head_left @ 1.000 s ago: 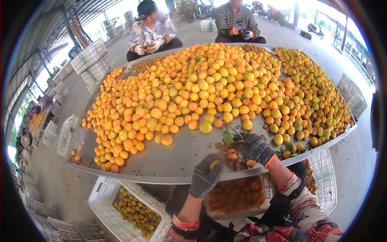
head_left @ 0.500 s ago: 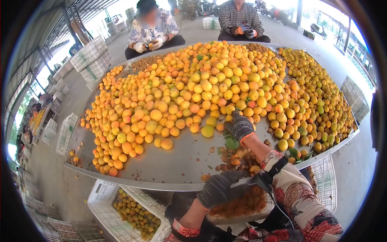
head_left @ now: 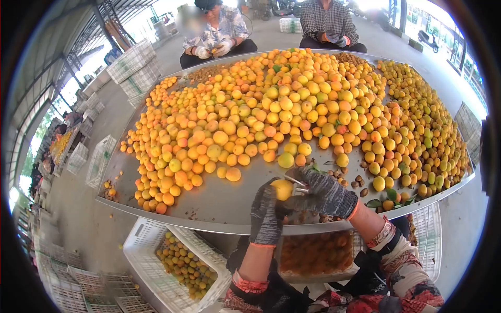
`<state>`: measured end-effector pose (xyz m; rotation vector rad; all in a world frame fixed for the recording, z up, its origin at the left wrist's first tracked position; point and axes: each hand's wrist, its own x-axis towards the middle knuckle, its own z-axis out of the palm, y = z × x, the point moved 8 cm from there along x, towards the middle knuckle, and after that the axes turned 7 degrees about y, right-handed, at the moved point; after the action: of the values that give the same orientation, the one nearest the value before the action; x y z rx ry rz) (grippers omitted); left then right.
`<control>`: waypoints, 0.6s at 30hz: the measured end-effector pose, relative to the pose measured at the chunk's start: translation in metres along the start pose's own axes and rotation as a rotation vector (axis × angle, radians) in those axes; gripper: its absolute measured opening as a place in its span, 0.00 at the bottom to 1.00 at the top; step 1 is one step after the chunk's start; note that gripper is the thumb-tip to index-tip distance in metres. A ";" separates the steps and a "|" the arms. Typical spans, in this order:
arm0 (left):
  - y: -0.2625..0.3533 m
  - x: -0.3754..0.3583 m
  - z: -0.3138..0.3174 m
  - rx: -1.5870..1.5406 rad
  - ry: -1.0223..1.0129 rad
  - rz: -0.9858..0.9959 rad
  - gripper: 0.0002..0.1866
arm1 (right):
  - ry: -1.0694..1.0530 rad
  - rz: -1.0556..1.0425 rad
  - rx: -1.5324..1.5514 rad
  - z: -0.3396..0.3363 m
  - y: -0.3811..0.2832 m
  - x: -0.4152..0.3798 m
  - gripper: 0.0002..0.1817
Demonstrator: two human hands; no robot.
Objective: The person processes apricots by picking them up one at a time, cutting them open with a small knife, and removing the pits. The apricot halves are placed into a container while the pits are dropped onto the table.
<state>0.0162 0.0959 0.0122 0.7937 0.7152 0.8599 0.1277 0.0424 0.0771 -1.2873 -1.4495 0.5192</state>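
Note:
Near the front edge of the metal table (head_left: pixel 250 201), my left hand (head_left: pixel 267 215) in a dark knit glove is closed round a yellow apricot (head_left: pixel 282 190). Beside it my right hand (head_left: pixel 326 192), gloved too, is closed on a thin metal tool (head_left: pixel 296 183) that reaches to the fruit; its tip is partly hidden. Behind both hands a large heap of apricots (head_left: pixel 250 112) covers much of the table. A few pits (head_left: pixel 358 182) and leaves (head_left: pixel 373 203) lie to the right of my right hand.
Below the table edge stand a white crate (head_left: pixel 143 242) of greenish fruit and a container (head_left: pixel 317 253) of orange-brown pieces. Two people, one in a floral shirt (head_left: pixel 229 23) and one in a checked shirt (head_left: pixel 326 21), sit across the table. Stacked crates (head_left: pixel 133 65) stand at the left.
My right hand has come back from the heap toward my left hand. My left hand has risen to meet it, and an apricot is now held there. The whole view has shifted slightly.

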 end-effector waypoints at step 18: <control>0.001 -0.001 0.005 -0.396 -0.097 -0.054 0.26 | 0.170 -0.196 -0.540 0.020 -0.061 -0.029 0.19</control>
<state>0.0195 0.0938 0.0156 0.4558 0.4573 0.8727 0.0797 0.0033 0.1103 -1.5366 -1.6067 -0.1253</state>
